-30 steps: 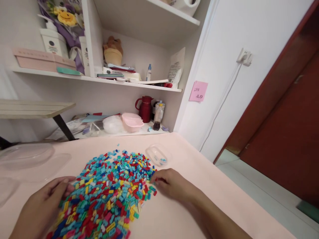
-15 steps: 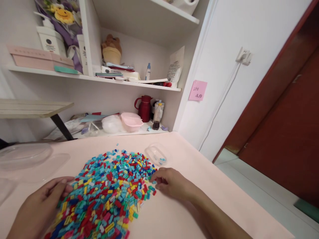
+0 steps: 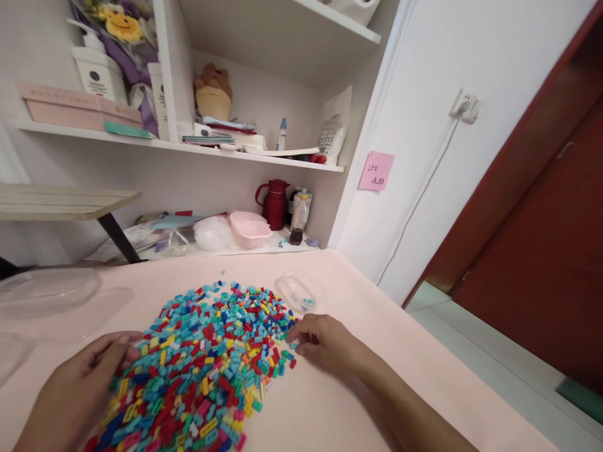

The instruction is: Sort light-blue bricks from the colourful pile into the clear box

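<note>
A wide heap of small toy building bricks (image 3: 207,351) in blue, red, yellow, green and other colours covers the middle of the pink tabletop. At its left edge rests my left hand (image 3: 89,376), thumb laid against the curled fingers; what they may hold is hidden. My right hand (image 3: 325,339) is at the heap's right edge, its fingers bent down toward the thumb. A light blue brick (image 3: 293,345) shows at these fingertips, though whether it is gripped is unclear. Just beyond that hand stands a clear plastic container (image 3: 296,290) with a few light blue bricks inside.
Clear plastic tubs and lids (image 3: 51,292) lie on the left of the table (image 3: 320,408). Behind it, a shelf holds a pink bowl (image 3: 250,229), a red jug (image 3: 274,204) and a bottle of dark liquid (image 3: 299,220). A small wooden stand (image 3: 66,202) is at left.
The view has shifted very slightly. Both hands stay at nearly the same places beside the heap, and the bricks lie as before.
</note>
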{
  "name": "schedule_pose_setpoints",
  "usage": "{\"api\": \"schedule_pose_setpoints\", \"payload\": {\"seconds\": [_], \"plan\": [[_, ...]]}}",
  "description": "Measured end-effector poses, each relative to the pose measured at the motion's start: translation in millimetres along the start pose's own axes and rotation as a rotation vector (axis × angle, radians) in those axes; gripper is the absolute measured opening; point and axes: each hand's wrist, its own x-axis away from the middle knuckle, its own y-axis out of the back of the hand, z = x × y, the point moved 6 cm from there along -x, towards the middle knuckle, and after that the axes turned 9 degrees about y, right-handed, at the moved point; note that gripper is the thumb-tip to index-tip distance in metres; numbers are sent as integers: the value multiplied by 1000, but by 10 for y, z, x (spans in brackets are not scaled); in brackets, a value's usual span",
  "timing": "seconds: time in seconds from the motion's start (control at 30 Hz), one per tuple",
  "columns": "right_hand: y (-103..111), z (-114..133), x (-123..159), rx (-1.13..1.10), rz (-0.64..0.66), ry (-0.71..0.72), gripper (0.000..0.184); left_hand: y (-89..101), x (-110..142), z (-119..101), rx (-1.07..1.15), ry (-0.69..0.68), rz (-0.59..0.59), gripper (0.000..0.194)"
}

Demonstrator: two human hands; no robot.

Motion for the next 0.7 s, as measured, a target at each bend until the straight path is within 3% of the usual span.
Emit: {"api": "schedule_pose_setpoints", "payload": {"seconds": [0.47,0.6,0.7], "plan": [[4,46,-6,-21,-51,0,18,-53,-17,78,15,55,86,47],[65,96,-11,-61,-116,45,18,-49,-9,39,9,52,83,48],[181,88,-2,-151,-250,45,16,-47,-16,36,19,54,81,49]]}}
